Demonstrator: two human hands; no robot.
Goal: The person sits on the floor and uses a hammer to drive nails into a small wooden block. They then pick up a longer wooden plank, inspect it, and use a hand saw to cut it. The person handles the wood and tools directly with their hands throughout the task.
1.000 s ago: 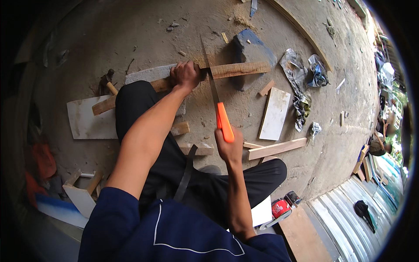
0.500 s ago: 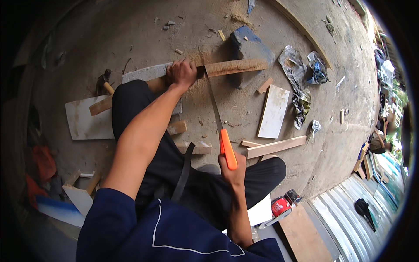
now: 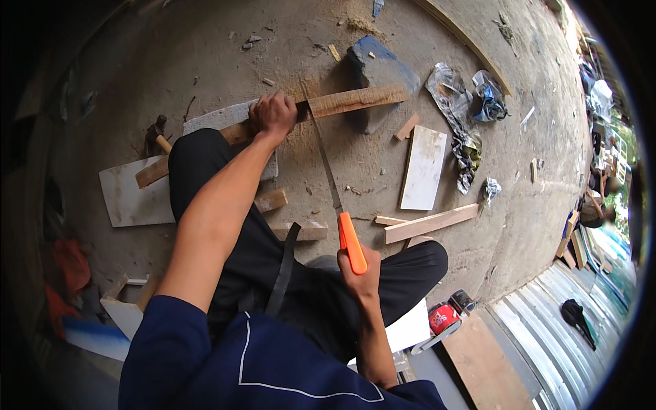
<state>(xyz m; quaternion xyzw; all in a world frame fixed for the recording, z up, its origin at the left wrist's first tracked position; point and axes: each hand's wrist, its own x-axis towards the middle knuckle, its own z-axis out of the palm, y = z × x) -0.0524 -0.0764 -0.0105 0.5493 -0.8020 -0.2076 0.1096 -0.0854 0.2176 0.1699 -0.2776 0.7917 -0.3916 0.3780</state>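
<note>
Concrete floor [image 3: 205, 61], dusty, sawdust scattered. Dark blue-grey block [image 3: 376, 65] at top centre. White rectangular board [image 3: 424, 167] lies flat; small wood offcut [image 3: 407, 127] just above it. Crumpled plastic wrap [image 3: 454, 102] to its right. Hammer [image 3: 156, 133] at left. Red can [image 3: 444, 318] lower right.

rough bare wood plank [image 3: 352, 101], glossy orange plastic saw handle [image 3: 351, 243], matt dusty concrete floor [image 3: 205, 61].

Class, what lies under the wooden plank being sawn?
The plank rests on a grey-blue block at right; left, the left hand presses it onto a pale slab. The leg hides the rest.
</note>
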